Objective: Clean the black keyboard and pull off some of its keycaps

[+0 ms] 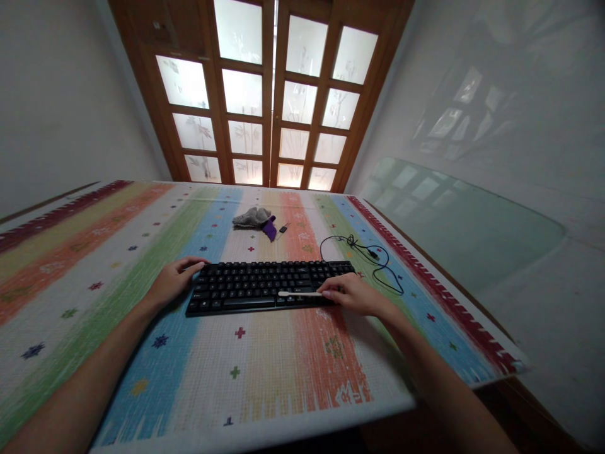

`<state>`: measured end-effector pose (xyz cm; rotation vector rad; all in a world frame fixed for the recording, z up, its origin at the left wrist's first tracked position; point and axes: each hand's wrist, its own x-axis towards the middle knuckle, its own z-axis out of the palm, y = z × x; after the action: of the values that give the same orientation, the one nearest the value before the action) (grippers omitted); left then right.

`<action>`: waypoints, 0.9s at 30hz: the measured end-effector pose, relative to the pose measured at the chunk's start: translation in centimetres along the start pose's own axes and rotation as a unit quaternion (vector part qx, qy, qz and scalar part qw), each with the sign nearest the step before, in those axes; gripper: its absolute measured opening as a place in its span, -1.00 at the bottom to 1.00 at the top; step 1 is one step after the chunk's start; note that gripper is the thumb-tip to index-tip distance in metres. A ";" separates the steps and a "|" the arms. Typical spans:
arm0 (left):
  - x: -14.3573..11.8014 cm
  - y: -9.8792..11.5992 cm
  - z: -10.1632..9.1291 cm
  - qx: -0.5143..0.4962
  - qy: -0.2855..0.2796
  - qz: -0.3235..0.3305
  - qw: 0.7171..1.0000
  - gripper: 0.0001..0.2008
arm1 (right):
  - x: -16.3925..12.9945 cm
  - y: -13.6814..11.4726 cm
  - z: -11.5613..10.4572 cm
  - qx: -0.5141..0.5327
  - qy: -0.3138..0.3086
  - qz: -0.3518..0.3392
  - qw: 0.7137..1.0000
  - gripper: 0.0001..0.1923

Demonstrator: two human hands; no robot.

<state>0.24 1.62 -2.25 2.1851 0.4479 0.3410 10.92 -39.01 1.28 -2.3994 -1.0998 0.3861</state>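
A black keyboard (269,287) with a black cable (373,258) lies on a mat (118,252) striped in dark red, yellow, orange, white, green and blue, dotted with small cross and star marks. A thin white stick (299,294) rests across the keys. Farther off sit a grey cloth (250,217) and a purple piece (270,227).

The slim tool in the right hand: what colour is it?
White, seen in the head view: slim tool over the black keyboard.

Head camera looks forward and down at the table (293,378).
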 end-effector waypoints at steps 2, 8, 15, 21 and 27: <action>0.0 0.0 0.0 0.002 0.000 -0.002 1.000 -0.49 | -0.2 0.1 -0.2 -0.005 0.001 0.008 1.000 -0.73; 0.0 -0.3 0.0 -0.007 0.003 -0.009 1.000 -0.52 | -0.7 0.5 -0.6 0.001 0.005 0.024 1.000 -0.72; -0.2 -0.2 0.0 -0.006 -0.003 -0.010 1.000 -0.50 | -1.2 1.6 -0.9 0.015 0.001 0.042 0.999 -0.68; -0.1 -0.3 0.0 -0.001 -0.001 0.001 1.000 -0.49 | -1.7 2.1 -1.3 0.015 0.003 0.061 0.998 -0.67; 0.0 -0.4 0.0 0.000 0.000 -0.002 1.000 -0.53 | -2.2 3.0 -2.0 0.007 0.001 0.081 0.997 -0.65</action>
<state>0.17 1.87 -2.58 2.1833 0.4512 0.3381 12.29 -42.96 1.50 -2.4828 -0.9016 0.4429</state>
